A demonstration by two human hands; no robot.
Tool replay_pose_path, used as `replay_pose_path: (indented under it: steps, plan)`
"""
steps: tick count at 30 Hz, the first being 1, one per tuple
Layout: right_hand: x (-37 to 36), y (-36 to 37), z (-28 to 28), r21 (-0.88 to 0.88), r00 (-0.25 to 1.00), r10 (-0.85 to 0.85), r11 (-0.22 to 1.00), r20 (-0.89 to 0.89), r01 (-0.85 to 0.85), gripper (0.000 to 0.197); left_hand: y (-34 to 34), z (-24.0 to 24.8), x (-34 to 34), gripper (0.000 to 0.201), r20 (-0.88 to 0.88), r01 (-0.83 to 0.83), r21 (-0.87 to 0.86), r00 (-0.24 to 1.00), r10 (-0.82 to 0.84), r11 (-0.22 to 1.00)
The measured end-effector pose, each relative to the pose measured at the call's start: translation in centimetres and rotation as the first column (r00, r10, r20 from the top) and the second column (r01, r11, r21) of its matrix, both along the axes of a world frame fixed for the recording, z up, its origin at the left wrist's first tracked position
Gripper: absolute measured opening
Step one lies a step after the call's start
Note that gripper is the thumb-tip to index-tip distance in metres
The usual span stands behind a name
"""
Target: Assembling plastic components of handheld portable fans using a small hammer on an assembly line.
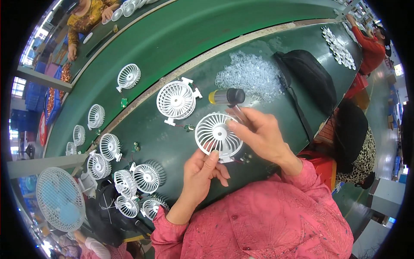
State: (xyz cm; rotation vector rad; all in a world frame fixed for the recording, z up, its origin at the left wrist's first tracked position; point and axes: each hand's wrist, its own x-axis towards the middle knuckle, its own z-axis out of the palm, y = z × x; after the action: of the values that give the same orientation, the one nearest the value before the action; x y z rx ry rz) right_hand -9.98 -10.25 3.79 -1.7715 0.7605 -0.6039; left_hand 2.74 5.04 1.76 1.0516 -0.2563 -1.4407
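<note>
A round white slatted fan housing (213,140) is held over the bench. My left hand (202,172) is closed on its lower edge, thumb on the front and fingers behind. At its upper right, my right hand (265,134) is closed, with the thumb tip over the slats. A blurred, clear strip-shaped piece (242,117) shows between its thumb and forefinger. Below the housing are thin wires with a small circuit board (246,158). A stubby black, grey and yellow cylinder (224,96), like a tool handle, lies just above. Another white fan housing (176,100) sits to the upper left.
A heap of small clear plastic pieces (248,75) lies beyond my right hand, beside a black bag (308,77). Several white fan housings (145,178) stand at the left. A green conveyor belt (181,43) runs behind. Across it a person in yellow (88,19) works.
</note>
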Motion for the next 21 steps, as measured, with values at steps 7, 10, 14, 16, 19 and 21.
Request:
replay_pose_path:
  steps: [7, 10, 14, 16, 19, 21]
  plan:
    - [-1.0, 3.1, -2.0, 0.111, 0.992, 0.040, 0.992, 0.122, -0.054, 0.032, -0.3, 0.4, 0.5, 0.032, -0.083, -0.163, -0.066, 0.984, 0.157, 0.984]
    - [-0.7, 3.4, -1.8, 0.346, 0.995, 0.046, 0.936, 0.087, -0.074, 0.019, -0.3, 0.4, 0.7, 0.032, -0.037, -0.199, -0.060, 0.980, 0.197, 0.978]
    - [-1.1, 1.8, -2.4, 0.223, 0.985, 0.113, 0.971, -0.128, -0.083, 0.023, 0.0, -0.3, 0.4, 0.030, 0.034, -0.237, -0.066, 0.970, 0.239, 0.969]
    - [-1.1, 1.9, -1.1, 0.335, 0.973, 0.181, 0.934, -0.143, -0.125, 0.018, 0.0, -0.7, 0.1, 0.029, 0.075, -0.244, -0.073, 0.965, 0.249, 0.967]
    - [-1.3, 2.7, -1.1, 0.415, 0.962, 0.264, 0.885, -0.073, -0.211, 0.018, -0.2, -0.9, -0.5, 0.031, 0.125, -0.256, -0.097, 0.955, 0.267, 0.962]
    - [-1.6, 2.8, -0.8, 0.411, 0.952, 0.300, 0.876, -0.058, -0.251, 0.018, -0.1, -0.6, -0.4, 0.031, 0.108, -0.230, -0.076, 0.965, 0.237, 0.970]
